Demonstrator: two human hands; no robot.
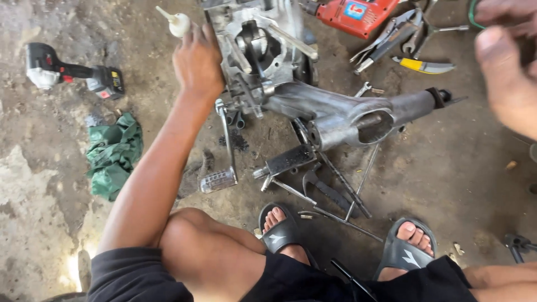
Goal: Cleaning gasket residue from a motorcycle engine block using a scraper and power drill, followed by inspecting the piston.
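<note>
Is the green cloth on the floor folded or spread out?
Neither: the green cloth lies crumpled in a loose heap, creases showing, on the concrete floor beside the left forearm.

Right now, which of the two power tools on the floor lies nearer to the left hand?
The black and grey cordless tool, lying alone on the left. The red drill at the top edge lies farther, beyond the engine case from the left hand.

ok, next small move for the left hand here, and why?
Probably close the left hand on the white squeeze bottle: the fingertips already reach it beside the engine case. The right hand is raised, blurred, away from the engine.
</note>
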